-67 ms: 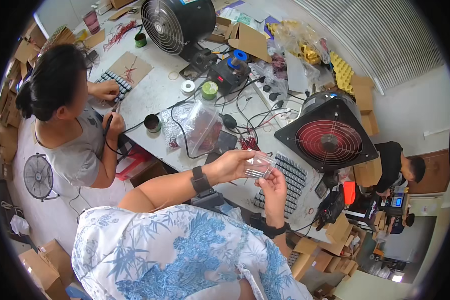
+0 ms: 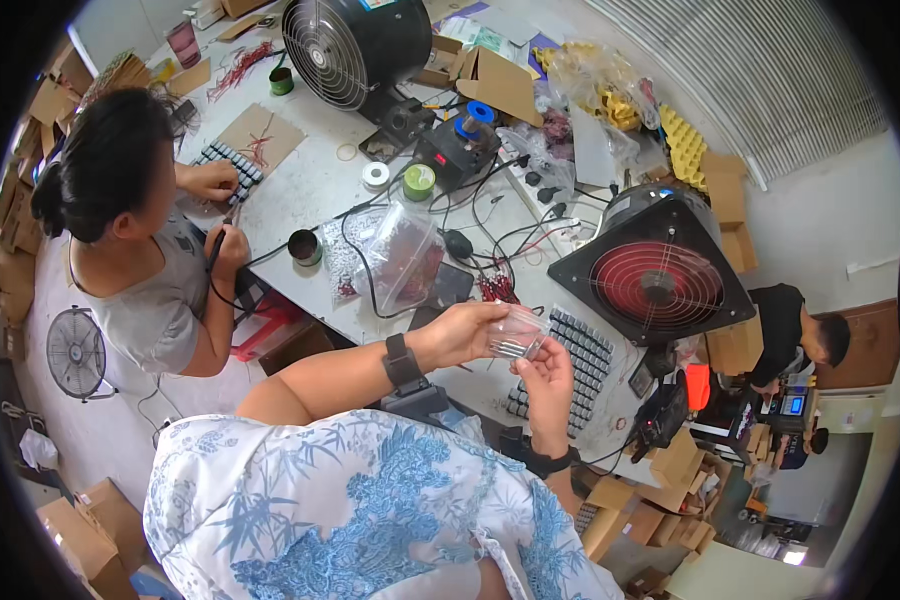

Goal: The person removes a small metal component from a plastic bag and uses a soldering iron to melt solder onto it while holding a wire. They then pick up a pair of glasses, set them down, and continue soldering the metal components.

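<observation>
Your little bag (image 2: 519, 324) is thin, shiny, see-through plastic, and the pins (image 2: 511, 350) inside look like shiny metal. Your shirt (image 2: 370, 500) is cloth. The open box (image 2: 505, 84) is dull cardboard.

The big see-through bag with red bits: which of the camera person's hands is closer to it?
Left. The left hand is just off the bag's near right side; the right hand is farther right and closer to the person's body.

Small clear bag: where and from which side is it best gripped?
I'd pinch the small clear bag by opposite edges, coming from left and right, as the left hand and right hand do. It looks thin and limp, with slim metallic pieces low inside, so probably avoid squeezing there.
</observation>
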Demonstrator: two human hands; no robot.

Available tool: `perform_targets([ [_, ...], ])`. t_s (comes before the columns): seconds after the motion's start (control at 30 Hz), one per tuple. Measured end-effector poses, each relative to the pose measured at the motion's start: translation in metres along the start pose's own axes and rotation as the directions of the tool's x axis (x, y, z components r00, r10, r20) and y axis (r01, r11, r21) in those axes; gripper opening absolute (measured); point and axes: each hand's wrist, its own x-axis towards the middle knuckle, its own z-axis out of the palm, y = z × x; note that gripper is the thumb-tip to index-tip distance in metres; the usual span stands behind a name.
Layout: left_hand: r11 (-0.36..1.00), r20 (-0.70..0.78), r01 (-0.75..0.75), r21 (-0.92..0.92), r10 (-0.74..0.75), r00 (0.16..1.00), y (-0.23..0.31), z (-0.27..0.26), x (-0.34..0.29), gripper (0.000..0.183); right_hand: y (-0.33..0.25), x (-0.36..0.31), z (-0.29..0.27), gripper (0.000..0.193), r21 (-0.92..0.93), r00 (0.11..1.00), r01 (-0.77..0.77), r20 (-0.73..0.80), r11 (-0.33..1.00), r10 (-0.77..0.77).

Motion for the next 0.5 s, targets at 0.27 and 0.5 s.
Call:
perform_targets([
  [0.27,0.737,0.025,-0.108,0.667,0.123,0.992,-0.006,0.014,-0.006,0.036,-0.002,-0.012,-0.007,0.035,-0.033,0.990,0.014,-0.136,0.999,-0.018],
  [0.5,0.368,0.129,-0.160,0.916,0.107,0.986,0.015,0.034,-0.011,0.022,-0.024,-0.012,-0.005,0.027,-0.042,0.992,-0.029,-0.122,0.999,0.024],
])
